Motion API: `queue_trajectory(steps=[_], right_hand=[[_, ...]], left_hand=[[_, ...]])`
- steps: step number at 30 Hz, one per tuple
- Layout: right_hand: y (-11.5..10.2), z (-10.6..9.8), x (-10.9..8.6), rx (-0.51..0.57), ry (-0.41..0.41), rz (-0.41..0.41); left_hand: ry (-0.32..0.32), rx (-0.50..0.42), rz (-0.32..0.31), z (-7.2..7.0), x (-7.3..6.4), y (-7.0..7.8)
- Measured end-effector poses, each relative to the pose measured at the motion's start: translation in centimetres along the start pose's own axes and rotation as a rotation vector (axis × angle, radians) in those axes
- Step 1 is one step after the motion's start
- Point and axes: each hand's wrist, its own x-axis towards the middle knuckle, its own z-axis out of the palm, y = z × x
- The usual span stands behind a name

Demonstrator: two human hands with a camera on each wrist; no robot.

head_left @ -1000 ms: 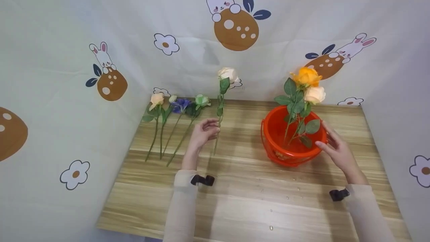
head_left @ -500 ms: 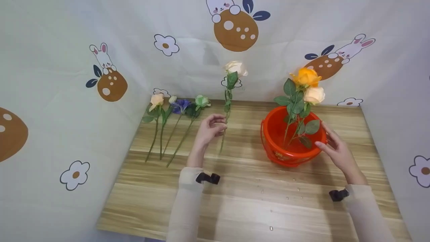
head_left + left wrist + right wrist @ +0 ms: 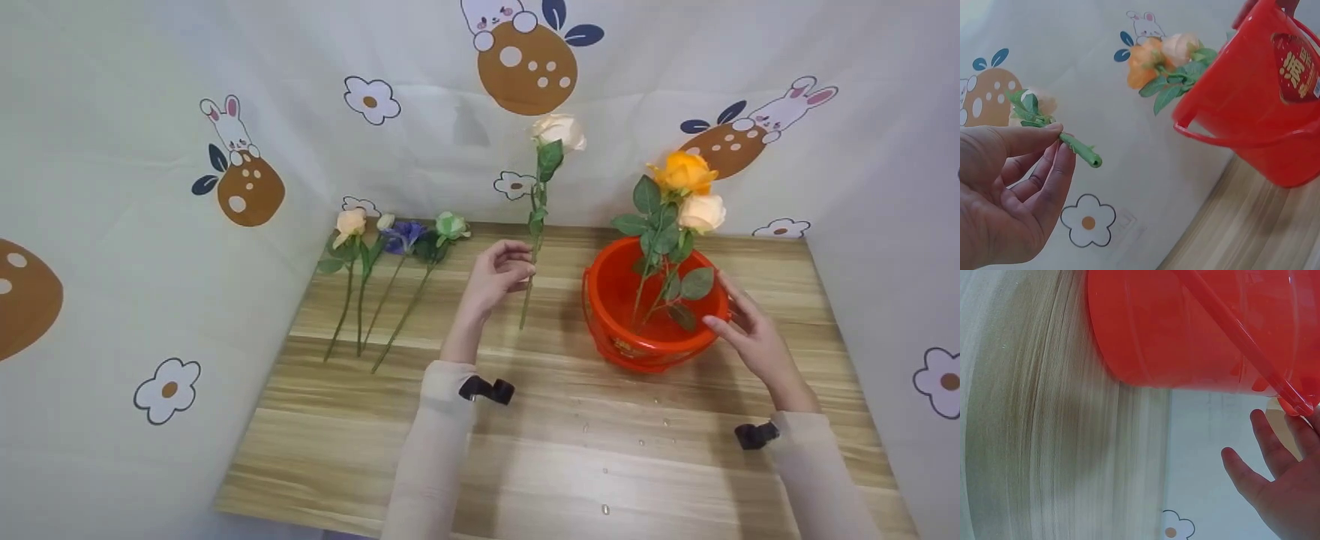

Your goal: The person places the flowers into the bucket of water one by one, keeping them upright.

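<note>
head view: the left hand pinches the stem of a cream rose above the table, left of the red bucket. the rose's long axis slants, bloom upward and away, leaning slightly right, stem end down. the right hand touches the bucket's rim, fingers spread.

Reaching forward on a rightward slant, the left arm ends in the left hand, set in a pinch — its thumb drawn in toward the fingertips, the lower fingers loosely bent. The right arm leans inward from the lower right, and the right hand keeps thumb and fingers parted — two fingers (plainest in the right wrist view) spread and nearly straight. Pale sleeves reach both wrists.
</note>
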Motion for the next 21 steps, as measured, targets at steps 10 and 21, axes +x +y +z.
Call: queue_trajectory(steps=[10, 21], right_hand=[[0.4, -0.1, 0.0, -0.017, 0.004, 0.000], [2.9, -0.3, 0.4, -0.051, 0.022, -0.020]], left_hand=[[-0.029, -0.006, 0.043, 3.1, 1.0, 0.7], [-0.036, -0.015, 0.079, 6.3, 2.0, 0.2]])
